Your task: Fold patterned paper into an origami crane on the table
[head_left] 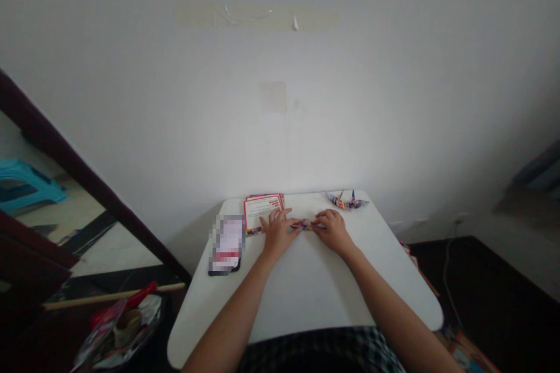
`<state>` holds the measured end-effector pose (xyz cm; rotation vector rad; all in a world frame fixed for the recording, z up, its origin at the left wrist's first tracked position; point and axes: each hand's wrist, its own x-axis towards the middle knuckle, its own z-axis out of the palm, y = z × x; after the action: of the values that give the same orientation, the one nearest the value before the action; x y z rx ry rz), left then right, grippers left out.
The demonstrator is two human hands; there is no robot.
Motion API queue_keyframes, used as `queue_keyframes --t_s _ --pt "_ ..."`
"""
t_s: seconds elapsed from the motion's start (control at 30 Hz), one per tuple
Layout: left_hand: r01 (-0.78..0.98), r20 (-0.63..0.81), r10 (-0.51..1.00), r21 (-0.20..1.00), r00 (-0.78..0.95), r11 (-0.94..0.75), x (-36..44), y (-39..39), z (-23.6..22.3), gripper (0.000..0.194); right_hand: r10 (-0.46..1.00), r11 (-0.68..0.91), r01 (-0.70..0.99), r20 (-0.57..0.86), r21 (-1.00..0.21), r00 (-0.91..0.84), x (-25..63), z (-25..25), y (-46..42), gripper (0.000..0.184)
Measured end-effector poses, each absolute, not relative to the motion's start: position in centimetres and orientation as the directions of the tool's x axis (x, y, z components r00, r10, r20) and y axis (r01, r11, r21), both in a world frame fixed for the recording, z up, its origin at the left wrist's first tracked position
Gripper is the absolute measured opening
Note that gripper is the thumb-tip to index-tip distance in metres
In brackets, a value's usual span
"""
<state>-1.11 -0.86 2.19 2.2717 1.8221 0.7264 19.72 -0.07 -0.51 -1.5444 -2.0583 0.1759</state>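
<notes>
Hands (pixel 279 235) (pixel 333 232) palm-down, pinching folded paper (pixel 307 225)

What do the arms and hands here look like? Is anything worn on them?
They are a person's own: the left hand and right hand wear no gloves, and both forearms are bare, without sleeves. No watch or bracelet shows; rings are too small to rule out. Dark checked fabric, apparently clothing, shows at the bottom edge.

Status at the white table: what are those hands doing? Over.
Left hand and right hand pinching opposite ends of small folded paper. Card stack partly hidden by left hand. Colourful origami beyond right hand.
</notes>
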Motion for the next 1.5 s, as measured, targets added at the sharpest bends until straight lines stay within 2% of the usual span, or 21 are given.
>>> queue_keyframes --t_s 0.2,0.4,0.6,0.73,1.0,1.2,1.5 --pt "0.855 0.314 0.926 0.401 0.209 -0.329 -1.1 -0.9 1.8 0.021 0.905 0.331 0.842 0.396 -0.426 -0.156 19.4 -0.7 -0.1 0.014" --pt "0.875 0.254 0.943 0.378 0.215 -0.301 -0.9 -1.0 2.0 0.019 0.903 0.354 0.835 0.388 -0.421 -0.187 19.6 -0.4 -0.1 0.014" --pt "0.879 0.245 0.944 0.370 0.220 -0.301 -1.0 -0.9 1.7 0.021 0.869 0.478 0.748 0.368 -0.461 -0.329 19.7 0.6 -0.5 0.013" --pt "0.887 0.226 0.950 0.361 0.214 -0.286 -0.9 -0.9 1.7 0.024 0.879 0.467 0.743 0.346 -0.480 -0.329 19.9 0.7 -0.5 0.010" --pt "0.897 0.241 0.949 0.343 0.203 -0.279 -0.8 -0.7 1.3 0.027 0.852 0.502 0.751 0.395 -0.429 -0.344 20.0 -0.4 0.0 0.031" --pt "0.884 0.271 0.941 0.360 0.205 -0.297 -1.0 -0.4 0.8 0.032 0.849 0.511 0.744 0.388 -0.431 -0.358 19.8 -0.1 -0.3 0.031" --pt "0.882 0.263 0.949 0.385 0.177 -0.271 -1.2 -0.1 0.9 0.017 0.795 0.597 0.663 0.446 -0.451 -0.412 19.7 -0.4 -0.2 0.025"
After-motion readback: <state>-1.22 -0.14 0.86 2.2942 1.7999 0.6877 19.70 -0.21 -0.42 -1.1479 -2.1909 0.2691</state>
